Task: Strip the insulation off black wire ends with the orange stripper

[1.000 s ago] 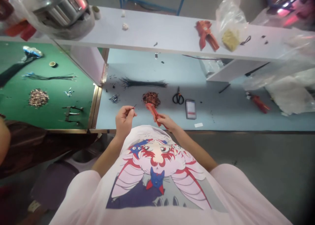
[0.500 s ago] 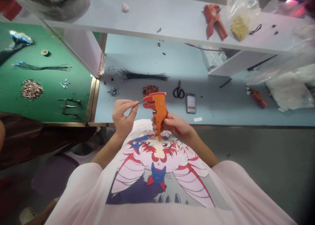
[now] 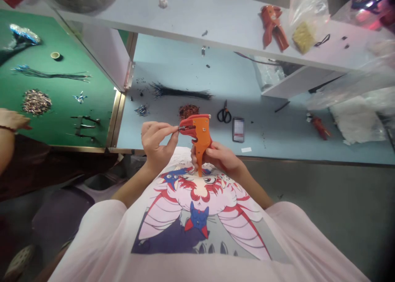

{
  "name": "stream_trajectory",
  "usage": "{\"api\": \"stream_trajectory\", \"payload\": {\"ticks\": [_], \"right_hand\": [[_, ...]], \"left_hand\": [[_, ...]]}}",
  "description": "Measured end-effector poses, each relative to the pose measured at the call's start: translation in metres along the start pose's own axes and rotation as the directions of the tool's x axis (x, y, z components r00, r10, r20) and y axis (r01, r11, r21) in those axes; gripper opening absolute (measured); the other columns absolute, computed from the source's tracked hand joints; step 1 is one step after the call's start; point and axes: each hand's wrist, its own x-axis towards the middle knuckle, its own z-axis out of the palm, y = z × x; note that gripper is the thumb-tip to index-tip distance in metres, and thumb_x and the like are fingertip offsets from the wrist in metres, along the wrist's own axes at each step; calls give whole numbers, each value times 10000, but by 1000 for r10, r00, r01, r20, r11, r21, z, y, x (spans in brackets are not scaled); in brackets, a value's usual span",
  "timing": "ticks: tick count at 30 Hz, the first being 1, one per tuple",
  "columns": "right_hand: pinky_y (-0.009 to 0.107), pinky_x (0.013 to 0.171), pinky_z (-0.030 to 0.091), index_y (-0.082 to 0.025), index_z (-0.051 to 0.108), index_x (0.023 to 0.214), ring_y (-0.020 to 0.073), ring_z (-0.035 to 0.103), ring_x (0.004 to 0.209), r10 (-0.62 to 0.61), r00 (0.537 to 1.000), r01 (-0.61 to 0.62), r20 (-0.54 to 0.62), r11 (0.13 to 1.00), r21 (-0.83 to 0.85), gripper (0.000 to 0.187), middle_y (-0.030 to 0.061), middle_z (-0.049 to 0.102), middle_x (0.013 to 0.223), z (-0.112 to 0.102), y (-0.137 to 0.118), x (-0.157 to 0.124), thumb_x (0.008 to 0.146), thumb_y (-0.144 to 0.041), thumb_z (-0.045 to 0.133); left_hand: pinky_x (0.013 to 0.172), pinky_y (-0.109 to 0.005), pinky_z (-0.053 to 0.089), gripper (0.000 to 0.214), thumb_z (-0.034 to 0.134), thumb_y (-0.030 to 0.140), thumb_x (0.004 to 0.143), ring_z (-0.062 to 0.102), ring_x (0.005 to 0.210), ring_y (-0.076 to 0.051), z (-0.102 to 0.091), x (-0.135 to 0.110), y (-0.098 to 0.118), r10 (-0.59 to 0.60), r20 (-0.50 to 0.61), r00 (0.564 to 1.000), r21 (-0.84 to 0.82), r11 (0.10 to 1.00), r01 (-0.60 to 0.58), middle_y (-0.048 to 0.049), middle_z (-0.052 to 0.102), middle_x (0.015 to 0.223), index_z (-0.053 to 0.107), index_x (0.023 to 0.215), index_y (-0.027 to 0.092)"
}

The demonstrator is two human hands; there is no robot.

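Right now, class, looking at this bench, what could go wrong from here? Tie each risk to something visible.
The left hand pinches right by the red jaws of the orange tool in the right hand; a squeeze might nip skin.

The copper-coloured pile shows just beyond the tool; a knock could scatter it.

The white slip near the table's edge might get brushed off.

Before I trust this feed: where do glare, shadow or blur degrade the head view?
Head view: pink glare right of the crinkled clear plastic bag; soft shadow across the pale-blue tabletop; pixelated screen on the black rectangular phone; orange-and-red pistol-shaped tool clear in outline, detail at its jaws hard to read.
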Motion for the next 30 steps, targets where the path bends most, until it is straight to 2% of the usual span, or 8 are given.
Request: {"api": "stream_trajectory", "payload": {"ticks": [10,18,25,30], "right_hand": [[345,682,531,-105,568,1050,192,637,745,-8,1000,8,-9,1000,-15,411,82,608,859,1,-1,1,837,-453,622],[289,568,511,-119,558,980,144,595,631,-31,999,29,-30,998,-60,359,48,589,775,0,1,2,857,-454,597],[271,525,480,-113,551,1011,131,560,589,-26,999,23,-29,995,-101,357,35,577,728,-1,-2,1,861,-433,598],[251,479,441,-135,525,935,106,526,496,-23,999,20,-29,995,-97,290,-5,541,647,-1,0,2,895,-422,549]], "left_hand": [[778,-341,428,93,673,167,759,578,743,-151,0,1,1,-15,1,1000,23,1000,15,-3,671,760,683,828,229],[767,-339,426,105,675,157,750,574,720,-147,1,3,0,5,24,1000,50,999,-6,3,678,757,680,825,230],[767,-341,422,99,659,159,756,595,740,-156,1,4,-1,17,52,998,36,999,-19,-7,686,781,659,837,216],[757,-330,421,107,653,123,745,591,719,-146,2,5,-1,46,63,997,44,998,-49,5,681,753,637,805,210]]}}
